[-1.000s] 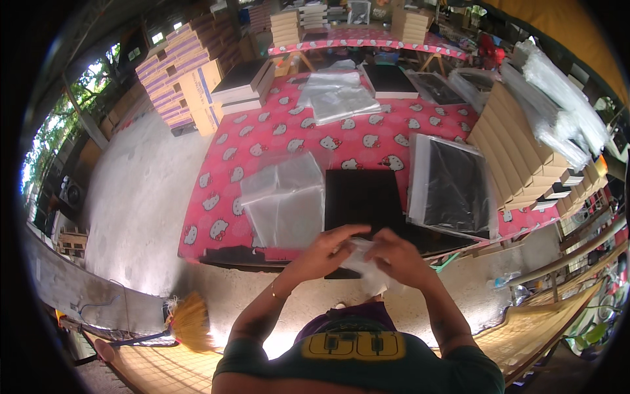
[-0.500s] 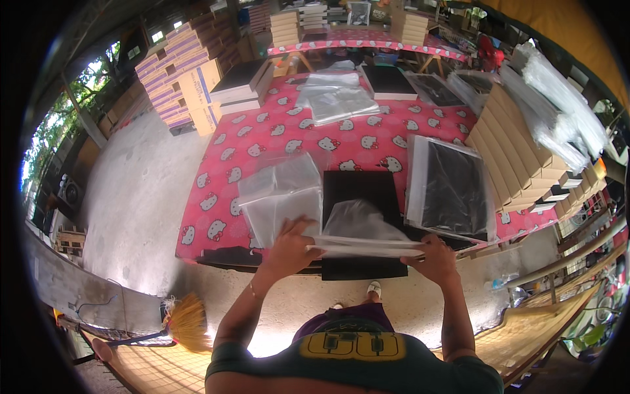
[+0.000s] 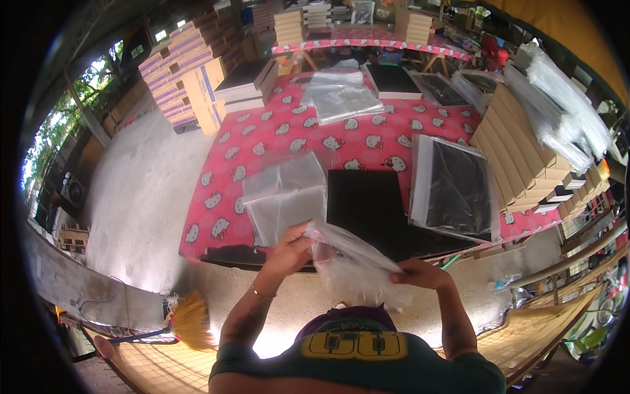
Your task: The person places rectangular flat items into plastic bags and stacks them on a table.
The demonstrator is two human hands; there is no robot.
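Note:
A clear plastic bag [image 3: 354,266] hangs between my two hands, crumpled and slanting down to the right at the table's front edge. My left hand [image 3: 292,251] is closed on the bag's upper left corner. My right hand [image 3: 420,273] grips its right side, lower and nearer to me. Just beyond the bag lies a flat black panel [image 3: 365,200], its near part partly covered by the plastic. To its left is a pile of clear plastic bags [image 3: 285,197]. On the right, a black panel inside clear plastic [image 3: 456,190] lies flat.
The pink patterned tablecloth [image 3: 308,141] carries more clear bags [image 3: 344,102] and black-topped stacks [image 3: 246,82] farther back. Brown cartons [image 3: 518,151] stand at the right, with plastic-wrapped bundles [image 3: 564,98] on top. A straw broom [image 3: 190,322] lies at the lower left.
The bag, stretched straight across the black panel before, now sags lower and slants. My right hand has moved down and left. The black part below the bag at the table edge no longer shows.

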